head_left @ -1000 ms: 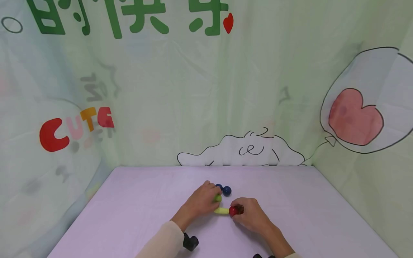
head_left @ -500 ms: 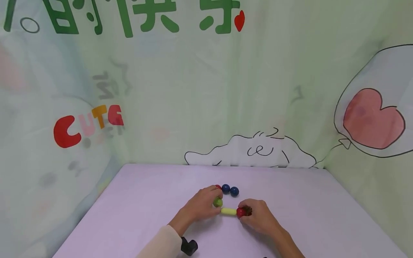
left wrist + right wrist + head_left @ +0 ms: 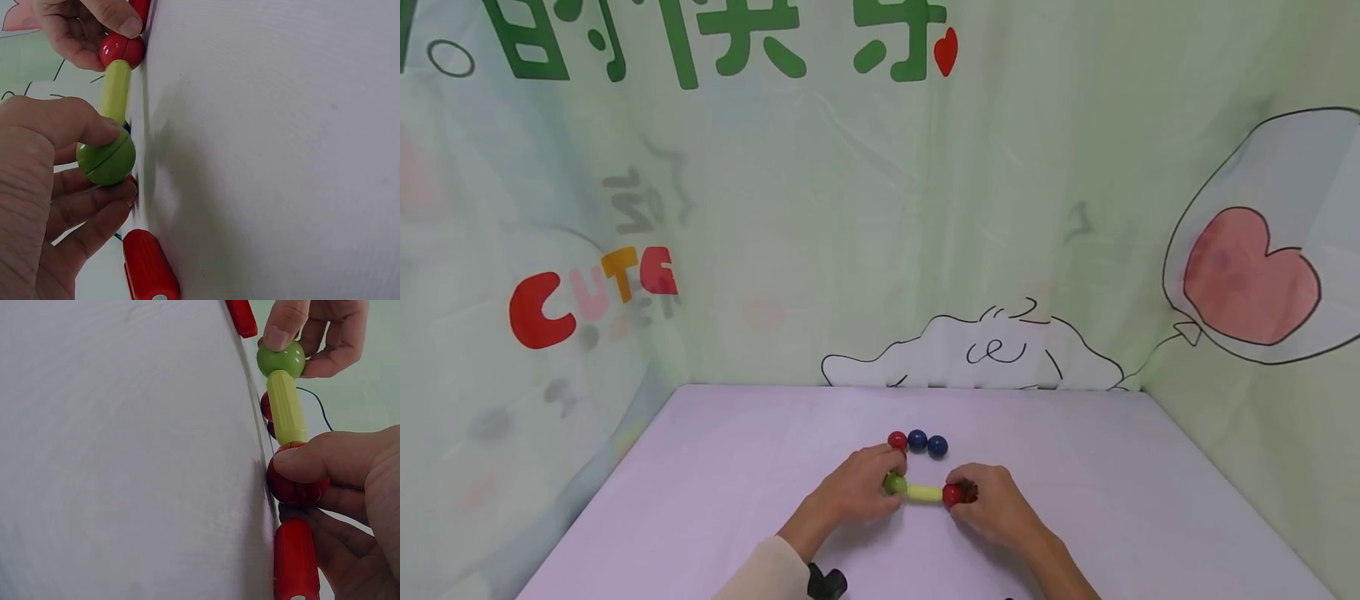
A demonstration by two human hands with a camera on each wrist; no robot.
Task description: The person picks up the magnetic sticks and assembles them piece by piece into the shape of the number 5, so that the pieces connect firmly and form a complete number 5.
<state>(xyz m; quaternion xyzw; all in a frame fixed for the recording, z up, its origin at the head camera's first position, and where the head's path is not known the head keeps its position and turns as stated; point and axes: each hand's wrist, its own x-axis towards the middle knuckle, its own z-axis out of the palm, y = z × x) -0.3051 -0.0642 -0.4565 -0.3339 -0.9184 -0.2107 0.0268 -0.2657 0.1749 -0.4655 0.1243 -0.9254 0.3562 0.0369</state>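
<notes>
My left hand (image 3: 861, 486) pinches a glossy green ball (image 3: 107, 156) between thumb and fingers. The thumb and fingers of my right hand (image 3: 994, 500) grip a red ball (image 3: 295, 478). Between the two balls runs a short yellow rod (image 3: 924, 494), meeting the green ball at one end and the red one at the other. How deeply its ends are seated cannot be told. In the wrist views, one red rod (image 3: 150, 265) lies beside my left hand and another red rod (image 3: 296, 559) beside my right; in the head view the hands largely hide them.
Behind the left hand, a red ball (image 3: 897, 441), one blue ball (image 3: 917, 441) and a second blue ball (image 3: 937, 447) sit in a row on the pale lilac table (image 3: 760, 450). A printed curtain (image 3: 865, 208) stands along the table's back edge. Black gear (image 3: 827, 583) is at the left wrist.
My left hand has come nearer with the green ball, now in line with the yellow rod's left end. The red ball at the back has come into sight. The head view has shifted slightly.
</notes>
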